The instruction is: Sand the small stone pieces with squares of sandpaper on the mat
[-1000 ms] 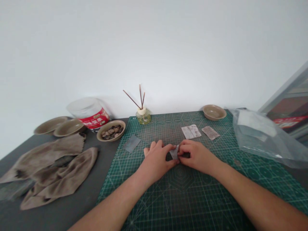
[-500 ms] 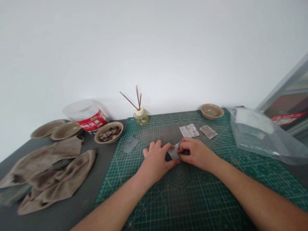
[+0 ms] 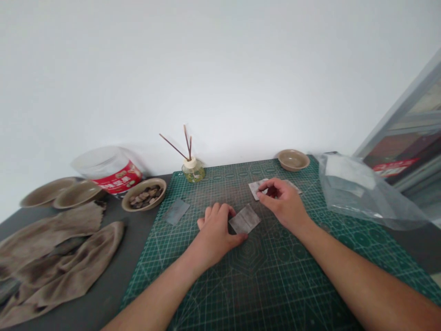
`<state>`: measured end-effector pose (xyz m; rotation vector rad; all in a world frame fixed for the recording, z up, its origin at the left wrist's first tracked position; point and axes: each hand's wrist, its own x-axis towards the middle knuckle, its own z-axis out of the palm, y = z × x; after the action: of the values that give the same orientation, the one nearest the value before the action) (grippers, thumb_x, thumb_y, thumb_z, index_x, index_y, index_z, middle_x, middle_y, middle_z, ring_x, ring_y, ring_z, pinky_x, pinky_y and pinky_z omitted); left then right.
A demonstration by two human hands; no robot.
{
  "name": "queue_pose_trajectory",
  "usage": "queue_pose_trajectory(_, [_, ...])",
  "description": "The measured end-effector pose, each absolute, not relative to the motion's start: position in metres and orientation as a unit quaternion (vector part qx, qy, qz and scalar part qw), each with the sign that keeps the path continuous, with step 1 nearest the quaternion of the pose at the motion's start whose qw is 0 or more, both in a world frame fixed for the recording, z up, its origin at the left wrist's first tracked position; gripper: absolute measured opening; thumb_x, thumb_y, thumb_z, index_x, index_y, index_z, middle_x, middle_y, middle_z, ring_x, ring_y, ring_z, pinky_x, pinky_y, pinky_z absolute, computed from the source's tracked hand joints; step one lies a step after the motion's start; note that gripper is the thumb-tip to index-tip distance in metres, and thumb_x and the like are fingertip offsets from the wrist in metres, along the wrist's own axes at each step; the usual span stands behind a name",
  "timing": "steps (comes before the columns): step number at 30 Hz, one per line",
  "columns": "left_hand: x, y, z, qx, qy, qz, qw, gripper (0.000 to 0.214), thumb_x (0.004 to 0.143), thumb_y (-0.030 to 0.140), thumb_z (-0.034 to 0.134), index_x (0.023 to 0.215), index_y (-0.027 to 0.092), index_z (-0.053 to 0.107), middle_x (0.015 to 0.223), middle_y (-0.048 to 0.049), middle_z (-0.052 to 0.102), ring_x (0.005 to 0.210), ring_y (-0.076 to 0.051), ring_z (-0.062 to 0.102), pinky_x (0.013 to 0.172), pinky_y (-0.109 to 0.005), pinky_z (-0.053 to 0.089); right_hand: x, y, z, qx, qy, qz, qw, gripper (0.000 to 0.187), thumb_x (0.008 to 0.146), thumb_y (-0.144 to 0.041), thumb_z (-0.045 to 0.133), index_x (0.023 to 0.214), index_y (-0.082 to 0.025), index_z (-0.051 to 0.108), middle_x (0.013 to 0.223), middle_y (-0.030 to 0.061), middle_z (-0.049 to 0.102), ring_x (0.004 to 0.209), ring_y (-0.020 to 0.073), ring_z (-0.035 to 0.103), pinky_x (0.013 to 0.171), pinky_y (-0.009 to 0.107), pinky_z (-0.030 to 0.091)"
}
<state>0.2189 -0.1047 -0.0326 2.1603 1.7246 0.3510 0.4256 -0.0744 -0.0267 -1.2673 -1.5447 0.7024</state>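
A small greyish square packet (image 3: pixel 245 219) lies on the green cutting mat (image 3: pixel 213 294). My left hand (image 3: pixel 217 230) is closed on its left side, thumb at the near corner and index finger at the far edge. Farther back and to the right, my right hand (image 3: pixel 284 200) is raised in a pinch, with thumb and index tips close together. What is between those tips, if anything, is too small to make out. Behind the right fingers are a white packet (image 3: pixel 254 187), partly covered, and another packet (image 3: pixel 295 185), mostly hidden by the hand.
A clear film square (image 3: pixel 177 212) lies on the mat's left part. Behind it stand a reed diffuser (image 3: pixel 193 171) and a bowl of stones (image 3: pixel 144 197). A plastic jar (image 3: pixel 117 177), two bowls (image 3: pixel 77 195) and brown cloths (image 3: pixel 82 271) occupy the left. An empty bowl (image 3: pixel 293 161) and plastic bag (image 3: pixel 361 197) are right.
My right hand has left the grey packet and moved away to the far right, over the white packet. The left hand stays on the grey packet, which now shows flatter. The view has shifted slightly.
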Motion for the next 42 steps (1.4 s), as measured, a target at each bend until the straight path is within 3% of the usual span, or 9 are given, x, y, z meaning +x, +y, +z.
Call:
queue_pose_trajectory(9, [0.213, -0.101, -0.028, 0.745, 0.536, 0.267, 0.292, 0.030, 0.078, 0.018, 0.059, 0.102, 0.025, 0.042, 0.087, 0.0036, 0.059, 0.073, -0.015, 0.057, 0.066, -0.027, 0.038, 0.430, -0.071, -0.025, -0.522, -0.584, 0.319, 0.534, 0.017, 0.078, -0.031, 0.069, 0.089, -0.019, 0.066, 0.065, -0.0027, 0.055, 0.057, 0.0135, 0.048, 0.054, 0.026, 0.038])
queue_pose_trajectory(13, [0.195, -0.082, -0.023, 0.705, 0.583, 0.346, 0.209, 0.024, 0.083, 0.021, 0.056, 0.103, 0.024, 0.042, 0.085, 0.0028, 0.055, 0.067, -0.013, 0.053, 0.064, -0.026, 0.042, 0.430, -0.071, -0.026, -0.518, -0.583, 0.329, 0.533, 0.017, 0.078, -0.032, 0.069, 0.089, -0.019, 0.066, 0.065, -0.0025, 0.056, 0.058, 0.0139, 0.049, 0.053, 0.026, 0.038])
queue_pose_trajectory(16, [0.189, -0.076, -0.021, 0.735, 0.584, 0.315, 0.137, 0.014, 0.089, 0.020, 0.046, 0.103, 0.023, 0.049, 0.092, -0.0024, 0.058, 0.082, -0.018, 0.057, 0.076, -0.031, 0.046, 0.429, -0.073, -0.025, -0.516, -0.584, 0.333, 0.531, 0.017, 0.078, -0.032, 0.069, 0.089, -0.019, 0.066, 0.065, -0.0026, 0.056, 0.058, 0.0135, 0.049, 0.054, 0.026, 0.038])
queue_pose_trajectory(19, [0.194, -0.081, -0.024, 0.815, 0.544, 0.178, 0.087, 0.029, 0.087, 0.018, 0.046, 0.113, 0.024, 0.058, 0.118, -0.0086, 0.057, 0.112, -0.026, 0.051, 0.096, -0.041, 0.040, 0.428, -0.075, -0.024, -0.525, -0.587, 0.322, 0.526, 0.016, 0.078, -0.031, 0.069, 0.088, -0.019, 0.066, 0.063, -0.0035, 0.054, 0.057, 0.0128, 0.048, 0.053, 0.026, 0.037])
queue_pose_trajectory(22, [0.198, -0.087, -0.026, 0.831, 0.546, 0.094, 0.058, 0.043, 0.083, 0.017, 0.049, 0.124, 0.029, 0.057, 0.133, -0.0083, 0.053, 0.123, -0.030, 0.044, 0.099, -0.047, 0.035, 0.428, -0.075, -0.023, -0.531, -0.590, 0.314, 0.521, 0.016, 0.078, -0.031, 0.069, 0.088, -0.019, 0.066, 0.062, -0.0038, 0.053, 0.056, 0.0125, 0.047, 0.053, 0.025, 0.037])
queue_pose_trajectory(29, [0.181, -0.088, -0.017, 0.736, 0.673, 0.073, -0.009, 0.040, 0.087, 0.033, 0.048, 0.126, 0.025, 0.057, 0.133, -0.0141, 0.052, 0.121, -0.036, 0.044, 0.095, -0.055, 0.036, 0.428, -0.072, -0.032, -0.508, -0.598, 0.354, 0.509, 0.018, 0.077, -0.031, 0.067, 0.089, -0.019, 0.062, 0.072, -0.0006, 0.062, 0.061, 0.0143, 0.054, 0.057, 0.026, 0.043])
queue_pose_trajectory(35, [0.140, -0.093, -0.014, 0.712, 0.701, 0.016, 0.045, 0.067, 0.080, 0.050, 0.059, 0.141, 0.031, 0.043, 0.144, -0.0131, 0.045, 0.128, -0.040, 0.042, 0.097, -0.056, 0.037, 0.424, -0.072, -0.039, -0.490, -0.620, 0.378, 0.482, 0.019, 0.075, -0.027, 0.067, 0.090, -0.019, 0.060, 0.075, -0.0008, 0.062, 0.064, 0.0146, 0.057, 0.061, 0.027, 0.045])
queue_pose_trajectory(38, [0.115, -0.091, -0.019, 0.686, 0.724, 0.013, 0.066, 0.085, 0.073, 0.065, 0.061, 0.145, 0.024, 0.039, 0.143, -0.0167, 0.046, 0.127, -0.043, 0.044, 0.097, -0.055, 0.039, 0.421, -0.073, -0.040, -0.481, -0.637, 0.377, 0.470, 0.018, 0.075, -0.026, 0.067, 0.090, -0.020, 0.060, 0.071, -0.0022, 0.060, 0.062, 0.0143, 0.056, 0.059, 0.027, 0.044])
queue_pose_trajectory(42, [0.095, -0.090, -0.028, 0.698, 0.711, 0.073, 0.041, 0.071, 0.080, 0.056, 0.058, 0.141, 0.022, 0.044, 0.139, -0.0137, 0.052, 0.126, -0.037, 0.048, 0.100, -0.049, 0.040, 0.420, -0.074, -0.041, -0.472, -0.656, 0.361, 0.466, 0.017, 0.075, -0.025, 0.066, 0.090, -0.020, 0.061, 0.075, -0.0017, 0.061, 0.062, 0.0136, 0.055, 0.059, 0.027, 0.044])
